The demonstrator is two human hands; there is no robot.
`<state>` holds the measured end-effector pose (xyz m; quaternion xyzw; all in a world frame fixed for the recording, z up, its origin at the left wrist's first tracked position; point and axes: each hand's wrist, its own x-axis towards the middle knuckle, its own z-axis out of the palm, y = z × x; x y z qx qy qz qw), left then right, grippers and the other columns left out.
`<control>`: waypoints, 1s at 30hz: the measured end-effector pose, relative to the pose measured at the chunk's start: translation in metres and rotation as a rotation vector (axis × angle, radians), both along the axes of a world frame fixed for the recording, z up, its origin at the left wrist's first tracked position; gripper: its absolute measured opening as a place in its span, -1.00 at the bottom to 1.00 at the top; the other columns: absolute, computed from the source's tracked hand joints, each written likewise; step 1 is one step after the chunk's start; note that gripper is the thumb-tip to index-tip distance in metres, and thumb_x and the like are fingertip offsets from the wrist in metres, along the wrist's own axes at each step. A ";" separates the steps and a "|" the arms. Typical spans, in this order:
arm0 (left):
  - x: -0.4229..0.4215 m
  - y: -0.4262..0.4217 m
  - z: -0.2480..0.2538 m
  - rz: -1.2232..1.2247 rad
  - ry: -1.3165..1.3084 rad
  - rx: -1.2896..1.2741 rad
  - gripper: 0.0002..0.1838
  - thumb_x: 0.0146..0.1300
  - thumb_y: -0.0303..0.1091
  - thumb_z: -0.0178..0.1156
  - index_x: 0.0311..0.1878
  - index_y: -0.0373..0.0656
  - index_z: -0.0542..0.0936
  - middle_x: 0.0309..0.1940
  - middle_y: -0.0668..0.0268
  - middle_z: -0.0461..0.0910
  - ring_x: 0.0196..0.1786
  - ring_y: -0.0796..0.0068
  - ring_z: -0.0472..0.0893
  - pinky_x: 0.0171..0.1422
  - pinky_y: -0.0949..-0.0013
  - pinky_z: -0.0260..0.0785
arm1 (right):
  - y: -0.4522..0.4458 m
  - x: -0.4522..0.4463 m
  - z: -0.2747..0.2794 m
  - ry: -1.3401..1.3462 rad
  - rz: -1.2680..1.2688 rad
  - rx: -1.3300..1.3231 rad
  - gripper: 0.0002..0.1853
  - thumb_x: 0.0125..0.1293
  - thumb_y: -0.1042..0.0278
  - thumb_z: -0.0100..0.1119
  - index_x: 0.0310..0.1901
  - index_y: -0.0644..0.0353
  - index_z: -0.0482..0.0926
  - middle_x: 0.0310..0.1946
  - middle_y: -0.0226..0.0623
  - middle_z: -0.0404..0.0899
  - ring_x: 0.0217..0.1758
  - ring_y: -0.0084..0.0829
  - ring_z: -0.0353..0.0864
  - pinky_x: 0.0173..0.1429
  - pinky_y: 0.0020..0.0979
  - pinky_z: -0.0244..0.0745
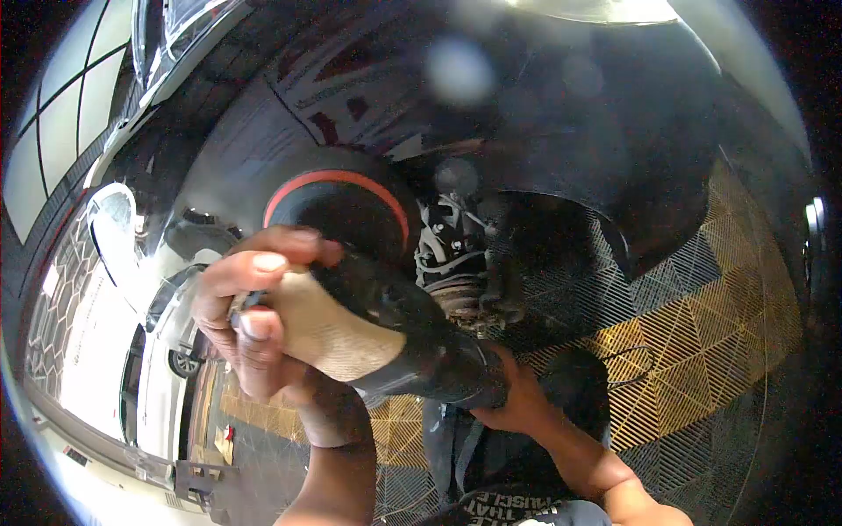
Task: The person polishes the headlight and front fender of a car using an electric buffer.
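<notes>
I hold a black power polisher (438,351) in front of the car's dark body panel (561,105). A round black pad (338,206) with a red rim shows beyond the tool's front end, close to the panel. Curled round the front of the tool, my left hand (263,307) has its fingers at one end of a tan, textured section (329,329). My right hand (517,394) is closed round the rear of the black body, its fingers partly hidden. The pad's working face is out of sight, so contact with the panel cannot be told.
An exposed brake and suspension assembly (456,254) sits in the open wheel arch. Yellow and black floor tiles (667,351) lie below. A white car (158,377) stands to the left, and a bright lamp (596,9) shows at the top.
</notes>
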<state>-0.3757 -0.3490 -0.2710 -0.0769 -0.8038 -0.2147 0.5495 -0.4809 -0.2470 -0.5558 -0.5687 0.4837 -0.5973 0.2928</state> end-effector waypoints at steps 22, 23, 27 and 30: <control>0.006 -0.016 0.011 -0.016 -0.065 -0.124 -0.59 0.31 -0.18 0.13 0.05 -0.33 0.53 -0.18 -0.25 0.61 -0.26 -0.02 0.65 -0.07 0.05 0.53 | 0.003 -0.002 0.004 0.004 -0.057 0.023 0.04 -0.11 0.22 0.54 0.43 0.16 0.17 0.06 0.00 0.63 0.11 0.03 0.66 0.18 -0.12 0.55; 0.020 -0.016 0.013 0.042 -0.060 -0.104 -0.60 0.32 -0.19 0.08 0.06 -0.30 0.54 -0.19 -0.22 0.60 -0.22 -0.01 0.64 0.00 0.03 0.49 | 0.000 0.000 0.001 0.139 -0.078 0.101 0.03 -0.09 0.21 0.53 0.44 0.16 0.17 0.04 0.01 0.63 0.09 0.06 0.66 0.17 -0.12 0.56; 0.037 -0.021 0.006 0.150 0.174 0.031 -0.57 0.35 -0.10 -0.02 0.08 -0.26 0.53 -0.22 -0.12 0.56 -0.20 0.07 0.58 0.11 0.02 0.38 | -0.006 -0.004 0.033 0.034 0.023 -0.056 0.02 -0.07 0.22 0.51 0.44 0.17 0.16 0.00 0.06 0.65 0.02 0.09 0.68 0.12 -0.10 0.59; 0.050 -0.031 0.011 0.142 0.254 0.054 -0.59 0.35 -0.13 0.01 0.08 -0.25 0.53 -0.23 -0.10 0.57 -0.19 0.06 0.58 0.11 0.02 0.38 | -0.006 -0.004 0.040 0.120 -0.011 -0.160 -0.01 -0.06 0.25 0.49 0.43 0.20 0.16 -0.03 0.06 0.66 -0.02 0.08 0.70 0.08 -0.12 0.61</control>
